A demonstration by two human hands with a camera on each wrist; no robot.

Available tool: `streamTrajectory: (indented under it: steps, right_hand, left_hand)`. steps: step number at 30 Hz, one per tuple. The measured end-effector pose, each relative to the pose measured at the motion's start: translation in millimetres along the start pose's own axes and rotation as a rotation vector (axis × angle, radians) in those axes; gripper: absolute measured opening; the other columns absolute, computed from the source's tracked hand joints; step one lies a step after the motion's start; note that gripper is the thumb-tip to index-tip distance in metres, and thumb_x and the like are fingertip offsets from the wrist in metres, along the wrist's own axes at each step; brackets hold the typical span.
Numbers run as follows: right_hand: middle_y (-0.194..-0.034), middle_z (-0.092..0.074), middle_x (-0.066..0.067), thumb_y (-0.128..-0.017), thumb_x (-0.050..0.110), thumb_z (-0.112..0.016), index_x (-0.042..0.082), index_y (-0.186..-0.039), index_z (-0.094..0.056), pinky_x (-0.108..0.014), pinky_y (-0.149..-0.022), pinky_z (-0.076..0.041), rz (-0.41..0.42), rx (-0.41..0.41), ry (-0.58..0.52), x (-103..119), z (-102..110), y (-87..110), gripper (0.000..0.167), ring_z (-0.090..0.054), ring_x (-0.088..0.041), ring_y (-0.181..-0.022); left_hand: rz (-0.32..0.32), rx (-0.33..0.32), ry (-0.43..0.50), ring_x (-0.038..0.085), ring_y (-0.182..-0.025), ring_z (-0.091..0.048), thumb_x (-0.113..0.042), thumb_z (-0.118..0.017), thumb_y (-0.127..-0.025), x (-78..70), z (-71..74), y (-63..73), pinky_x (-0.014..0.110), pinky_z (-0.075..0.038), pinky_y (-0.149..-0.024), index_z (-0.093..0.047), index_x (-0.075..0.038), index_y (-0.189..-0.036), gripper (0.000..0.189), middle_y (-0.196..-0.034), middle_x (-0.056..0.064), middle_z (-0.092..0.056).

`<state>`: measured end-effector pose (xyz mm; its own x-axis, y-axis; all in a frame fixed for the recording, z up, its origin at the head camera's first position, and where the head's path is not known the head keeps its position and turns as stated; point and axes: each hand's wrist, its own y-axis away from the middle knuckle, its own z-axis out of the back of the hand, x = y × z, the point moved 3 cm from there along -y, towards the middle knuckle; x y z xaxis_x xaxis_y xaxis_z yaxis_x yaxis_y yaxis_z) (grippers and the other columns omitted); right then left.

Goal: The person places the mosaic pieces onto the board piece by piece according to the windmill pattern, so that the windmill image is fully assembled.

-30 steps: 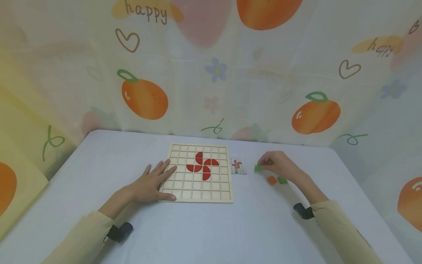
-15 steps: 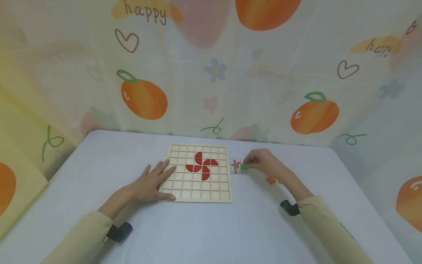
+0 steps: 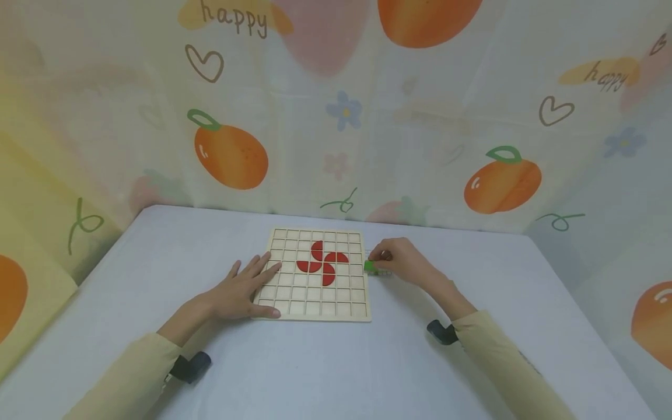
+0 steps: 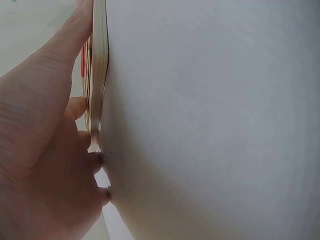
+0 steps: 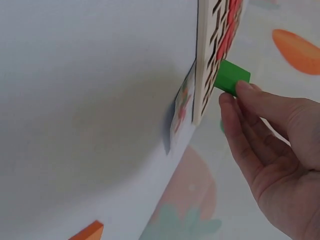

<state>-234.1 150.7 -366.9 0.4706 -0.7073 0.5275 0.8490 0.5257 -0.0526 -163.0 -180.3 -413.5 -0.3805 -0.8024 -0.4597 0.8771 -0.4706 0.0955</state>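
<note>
A pale wooden grid board (image 3: 291,309) lies on the table, with red rounded pieces (image 3: 328,275) set as a pinwheel around its middle. Spread fingers of my left hand (image 3: 242,293) rest on its left side, the thumb on the near left corner. Between thumb and fingertips, my right hand (image 3: 404,261) pinches a small green tile (image 5: 231,76). In the head view that tile overlaps the board's right edge, above the small pattern card (image 5: 181,111). The hand covers most of the card from above.
An orange tile (image 5: 89,231) lies on the white-covered table (image 3: 315,367), to the right of the card; the right forearm hides it in the head view. A patterned curtain (image 3: 399,128) hangs behind the table's back edge.
My right hand has carried the green tile leftward from the right of the card, across it, to the board's right edge. The left hand stays put on the board.
</note>
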Motion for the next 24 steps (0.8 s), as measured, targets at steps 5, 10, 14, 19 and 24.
streamTrajectory:
  steps: [5, 10, 14, 19, 24]
  right_hand:
    - [-0.092, -0.070, -0.001, -0.085, 0.003, -0.075, 0.006, -0.098, -0.075, -0.025, -0.069, -0.052, -0.004, -0.002, -0.029, 10, -7, -5.3, 0.013, -0.059, -0.013, -0.078]
    - [-0.091, -0.070, -0.002, -0.085, 0.003, -0.075, 0.005, -0.097, -0.075, -0.024, -0.071, -0.053, 0.014, 0.002, -0.054, 18, -18, -10.0, 0.012, -0.062, -0.013, -0.080]
    - [-0.093, -0.071, -0.003, -0.085, 0.004, -0.075, 0.005, -0.096, -0.075, -0.025, -0.074, -0.054, 0.053, -0.009, -0.066, 25, -26, -14.7, 0.011, -0.064, -0.013, -0.082]
    - [-0.093, -0.071, -0.001, -0.085, 0.006, -0.075, 0.007, -0.095, -0.076, -0.024, -0.074, -0.053, 0.076, -0.011, -0.086, 32, -36, -20.9, 0.010, -0.062, -0.012, -0.082]
    - [-0.092, -0.072, 0.000, -0.085, 0.007, -0.076, 0.007, -0.095, -0.076, -0.022, -0.074, -0.053, 0.100, 0.006, -0.102, 42, -43, -26.8, 0.010, -0.063, -0.011, -0.082]
  left_hand:
    - [0.006, -0.002, -0.013, 0.045, -0.147, -0.004, -0.064, -0.070, -0.078, 2.4, -2.7, -2.1, 0.067, 0.001, -0.113, -0.024, -0.009, -0.156, 0.106, -0.162, 0.022, -0.008]
    - [0.001, -0.001, -0.003, 0.045, -0.147, -0.004, -0.064, -0.071, -0.078, 1.9, -3.4, -2.4, 0.067, 0.001, -0.113, -0.025, -0.009, -0.156, 0.106, -0.162, 0.022, -0.008]
    - [-0.001, -0.003, -0.002, 0.046, -0.147, -0.005, -0.063, -0.071, -0.078, 0.9, -2.1, -1.3, 0.068, 0.001, -0.112, -0.025, -0.008, -0.155, 0.106, -0.162, 0.023, -0.008]
    - [0.011, 0.002, -0.002, 0.046, -0.147, -0.004, -0.064, -0.071, -0.078, 0.2, -1.4, -1.0, 0.067, 0.002, -0.113, -0.024, -0.008, -0.156, 0.106, -0.162, 0.022, -0.007]
    - [0.012, 0.003, -0.002, 0.045, -0.147, -0.004, -0.065, -0.070, -0.078, 1.3, -1.7, -1.5, 0.067, 0.002, -0.113, -0.024, -0.009, -0.156, 0.107, -0.162, 0.022, -0.007]
